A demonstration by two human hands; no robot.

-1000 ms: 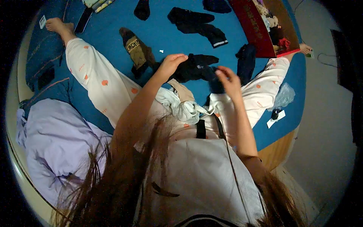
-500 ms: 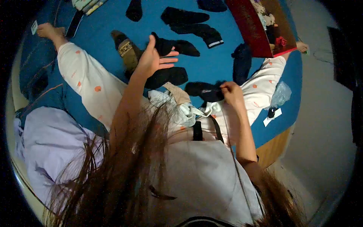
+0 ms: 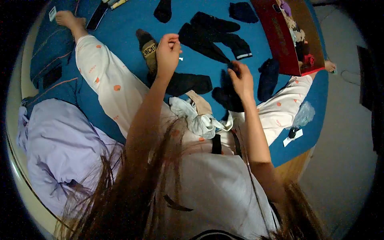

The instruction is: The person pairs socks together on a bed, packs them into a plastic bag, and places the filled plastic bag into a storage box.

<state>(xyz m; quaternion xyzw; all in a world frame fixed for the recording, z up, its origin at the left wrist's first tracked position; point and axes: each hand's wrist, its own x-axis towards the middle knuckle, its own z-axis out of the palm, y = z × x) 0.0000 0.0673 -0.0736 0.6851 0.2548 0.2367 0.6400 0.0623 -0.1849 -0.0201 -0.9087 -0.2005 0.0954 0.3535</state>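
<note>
A black sock point(image 3: 203, 43) stretches slantwise between my two hands above the blue sheet. My left hand point(image 3: 168, 55) is closed, its bent fingertips at the sock's wider end. My right hand point(image 3: 241, 80) pinches the narrow end between thumb and finger. Under the right hand lies dark fabric point(image 3: 227, 96), partly covered by it. A brown sock with a patterned band point(image 3: 150, 50) sits just left of my left hand, and another black sock point(image 3: 190, 83) lies below it. Pale cloth with a beige part point(image 3: 196, 116) is bunched up in my lap.
More dark socks point(image 3: 216, 23) lie farther up the blue sheet point(image 3: 128, 24). A red box point(image 3: 272, 36) with assorted clothing stands at upper right, beside a navy bundle point(image 3: 268, 80). Lilac fabric point(image 3: 64, 140) is heaped at left, a phone point(image 3: 97, 17) at upper left, a clear plastic bag point(image 3: 305, 114) at right.
My left hand has gone from spread fingers to closed at the black sock. My right hand has left the dark fabric near my lap and moved up to the sock's narrow end.
</note>
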